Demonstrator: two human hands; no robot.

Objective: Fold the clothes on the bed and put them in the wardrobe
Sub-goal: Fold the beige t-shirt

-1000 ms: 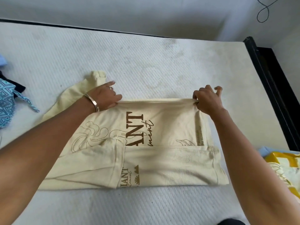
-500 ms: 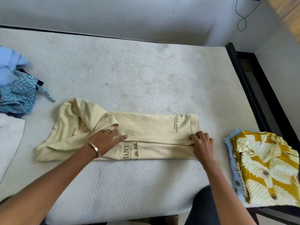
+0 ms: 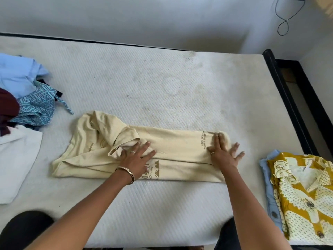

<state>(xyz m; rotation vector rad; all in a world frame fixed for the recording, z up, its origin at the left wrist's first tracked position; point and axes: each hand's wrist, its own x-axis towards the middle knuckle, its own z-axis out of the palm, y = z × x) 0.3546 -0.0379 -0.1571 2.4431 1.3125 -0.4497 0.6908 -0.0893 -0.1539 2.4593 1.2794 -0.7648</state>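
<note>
Nearest the camera, two dark shapes (image 3: 23, 230) sit at the lower edge, cut off by the frame; what they are cannot be told. Both forearms reach forward over the mattress (image 3: 162, 87).

The cream shirt (image 3: 171, 147) lies on the near half of the mattress, folded into a long band running left to right. Its left end is bunched, with a sleeve turned over on itself. The brown printing is partly covered by the left wrist and partly tucked into the fold, so it is not legible in full.

The left hand (image 3: 137, 157), with a ring and bangles at the wrist, lies flat on the middle of the shirt, fingers spread and straight, pressing down. The right hand (image 3: 223, 152) lies flat on the shirt's right end, fingers straight and splayed, some reaching past the hem onto the mattress. Neither hand pinches cloth.

At the right edge, a yellow patterned shirt (image 3: 306, 192) rests folded on a light blue garment (image 3: 270, 186); both are cut off by the frame. At the left edge, an unfolded heap: a white cloth (image 3: 16, 159), a teal patterned piece (image 3: 37, 107), a maroon item (image 3: 7, 105) and a pale blue garment (image 3: 18, 73), all partly out of view.

Beyond, a black bed frame (image 3: 288, 98) borders the mattress, and a cable (image 3: 284, 18) hangs on the wall.
</note>
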